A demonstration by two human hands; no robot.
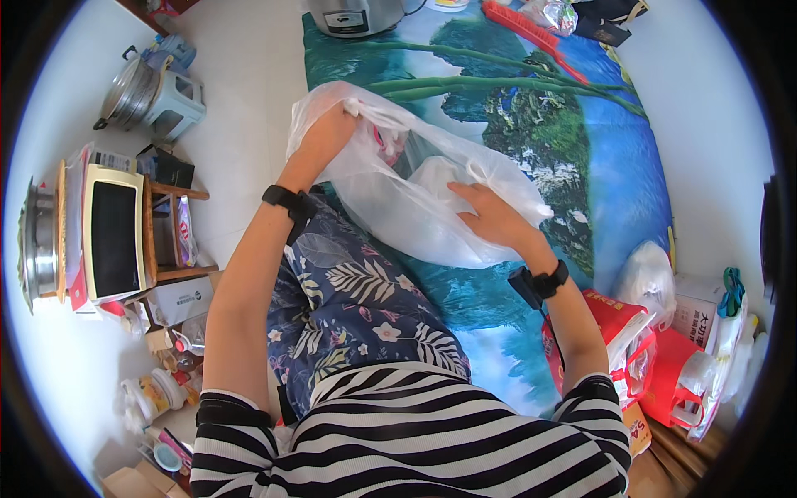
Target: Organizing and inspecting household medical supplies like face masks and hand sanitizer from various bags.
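A large translucent white plastic bag lies on the picture-printed cover before me, its mouth spread wide. My left hand grips the far left part of its rim, with bunched plastic at the fingers. At the right side of the mouth is my right hand, thumb and index finger apart over the opening; its other fingers are hidden. Whether it pinches the plastic is not plain. Inside the bag are a pink-and-red wrapped item and a whitish plastic bundle.
A rice cooker and a red long-handled brush lie at the far end of the cover. Red bags and a filled plastic bag crowd the right side. Leftward, a microwave oven rests on a wooden stand.
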